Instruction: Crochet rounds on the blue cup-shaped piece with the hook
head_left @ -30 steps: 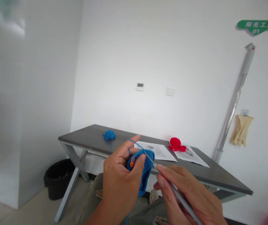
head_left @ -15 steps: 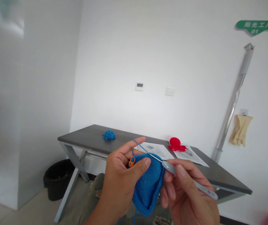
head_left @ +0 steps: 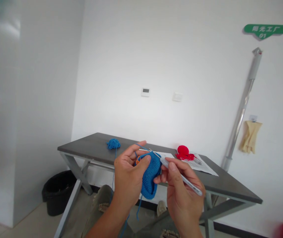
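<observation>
My left hand [head_left: 129, 175] pinches a blue crocheted piece [head_left: 150, 177] between thumb and fingers. Blue yarn runs over its raised index finger. An orange stitch marker [head_left: 138, 160] sits at the piece's upper left edge, partly behind my thumb. My right hand [head_left: 182, 185] grips a grey-handled crochet hook [head_left: 191, 185] like a pen; its metal tip meets the top edge of the piece near the yarn. Below the work dangles a loose yarn end [head_left: 139, 208]. A tangle of blue yarn [head_left: 113, 143] lies on the dark table [head_left: 230, 181], with a strand leading down from it.
Printed sheets [head_left: 207, 167] lie on the table, one under a red ball with red crochet [head_left: 183, 152]. A black bin [head_left: 58, 191] stands on the floor at left. Gloves [head_left: 251, 137] hang on the wall beside a metal pole [head_left: 243, 105].
Both hands, with the blue piece and hook, have moved up and away from me, and the right hand has shifted left. The crocheted piece has turned and looks narrower. The view has shifted slightly.
</observation>
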{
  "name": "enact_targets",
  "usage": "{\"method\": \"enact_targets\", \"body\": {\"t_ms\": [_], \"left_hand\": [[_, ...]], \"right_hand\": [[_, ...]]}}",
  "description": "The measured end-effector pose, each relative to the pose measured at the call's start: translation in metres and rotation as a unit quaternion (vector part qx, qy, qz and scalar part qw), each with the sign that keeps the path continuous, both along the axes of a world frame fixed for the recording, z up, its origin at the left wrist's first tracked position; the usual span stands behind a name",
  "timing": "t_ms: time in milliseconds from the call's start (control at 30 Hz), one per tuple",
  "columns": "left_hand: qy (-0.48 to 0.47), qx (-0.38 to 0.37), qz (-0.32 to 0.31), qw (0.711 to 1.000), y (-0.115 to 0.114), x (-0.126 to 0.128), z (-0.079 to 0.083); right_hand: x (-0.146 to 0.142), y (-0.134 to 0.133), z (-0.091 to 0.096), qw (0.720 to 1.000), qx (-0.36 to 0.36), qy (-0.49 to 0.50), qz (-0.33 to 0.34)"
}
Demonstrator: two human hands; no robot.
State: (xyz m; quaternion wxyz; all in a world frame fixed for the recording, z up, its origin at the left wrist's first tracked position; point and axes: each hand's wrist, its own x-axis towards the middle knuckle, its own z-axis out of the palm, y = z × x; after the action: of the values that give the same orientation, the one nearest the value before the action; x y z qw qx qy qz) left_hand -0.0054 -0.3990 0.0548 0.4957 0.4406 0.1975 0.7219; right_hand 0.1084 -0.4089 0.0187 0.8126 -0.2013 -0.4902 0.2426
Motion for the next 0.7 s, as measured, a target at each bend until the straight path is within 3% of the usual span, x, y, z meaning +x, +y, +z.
{"method": "enact_targets", "body": {"t_ms": [333, 700], "left_hand": [[0.015, -0.002, -0.088, 0.996, 0.003, -0.009, 0.006], [0.052, -0.021, -0.092, 0.994, 0.002, -0.011, 0.010]], "right_hand": [[0.015, 0.004, -0.007, 0.996, 0.051, -0.076, 0.000], [0.041, -0.001, 0.001, 0.984, 0.089, -0.153, 0.009]]}}
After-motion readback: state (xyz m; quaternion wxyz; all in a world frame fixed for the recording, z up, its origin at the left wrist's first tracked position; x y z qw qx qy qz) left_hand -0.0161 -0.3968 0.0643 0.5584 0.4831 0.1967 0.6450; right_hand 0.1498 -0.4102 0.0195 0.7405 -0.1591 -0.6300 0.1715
